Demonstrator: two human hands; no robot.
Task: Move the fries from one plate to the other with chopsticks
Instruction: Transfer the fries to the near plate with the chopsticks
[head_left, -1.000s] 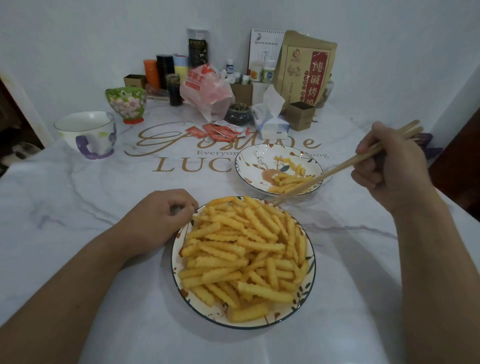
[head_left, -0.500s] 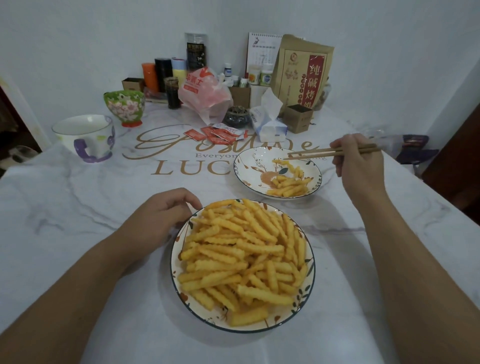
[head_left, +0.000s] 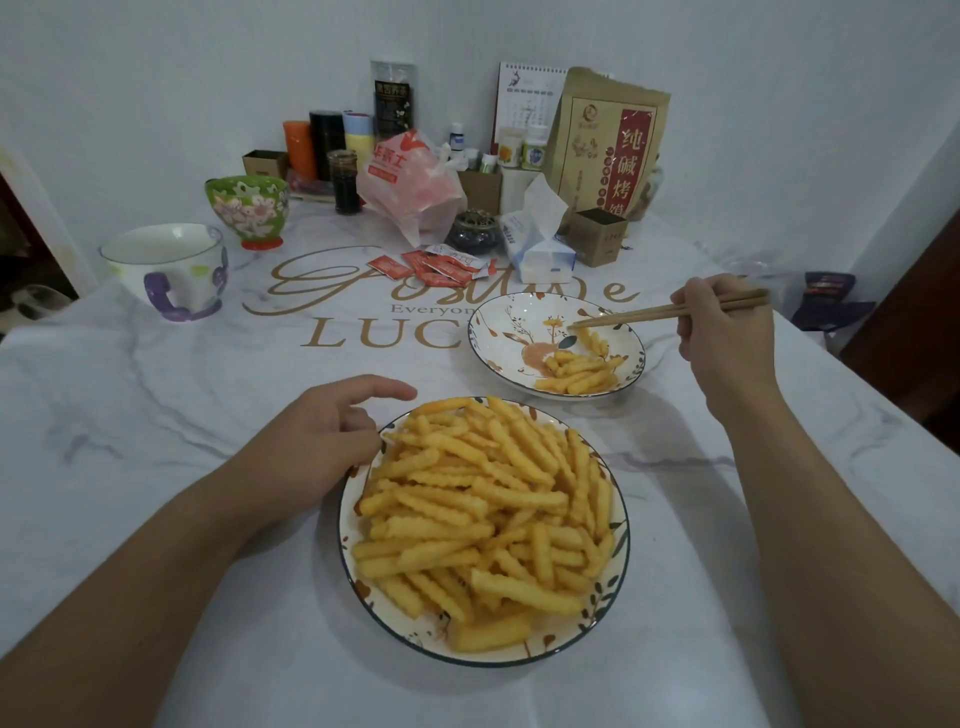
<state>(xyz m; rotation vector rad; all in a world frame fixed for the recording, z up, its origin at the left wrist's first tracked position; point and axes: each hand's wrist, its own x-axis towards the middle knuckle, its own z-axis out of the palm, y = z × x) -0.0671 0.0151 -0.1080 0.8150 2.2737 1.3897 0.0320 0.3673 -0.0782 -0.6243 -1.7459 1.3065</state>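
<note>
Currently, head view: the only camera, looking down over both arms at a marbled surface (head_left: 156, 415).
Right hand: the right hand (head_left: 724, 332) pinches the chopsticks (head_left: 660, 313), whose tips sit over the far plate (head_left: 498, 332); whether a fry is between the tips cannot be told.
Left hand: the left hand (head_left: 332, 431) rests on the surface with fingers loosely spread, touching the left rim of the near plate (head_left: 621, 545) and gripping nothing.
Fries: the main heap of fries (head_left: 488, 509) fills the near plate; a small pile (head_left: 579, 369) lies at the near right of the far plate.
Step in hand: likely a drop-off at the far plate; best done by lowering the tips close to the small pile before parting them, so nothing bounces out.
Progress: judged early, most fries not yet moved.
Count: two plates, two chopsticks, two hands; fries too many to count.
Far edge: one white mug (head_left: 166, 265), one flowered bowl (head_left: 248, 208), one tissue pack (head_left: 540, 249), several red sachets (head_left: 441, 262).
</note>
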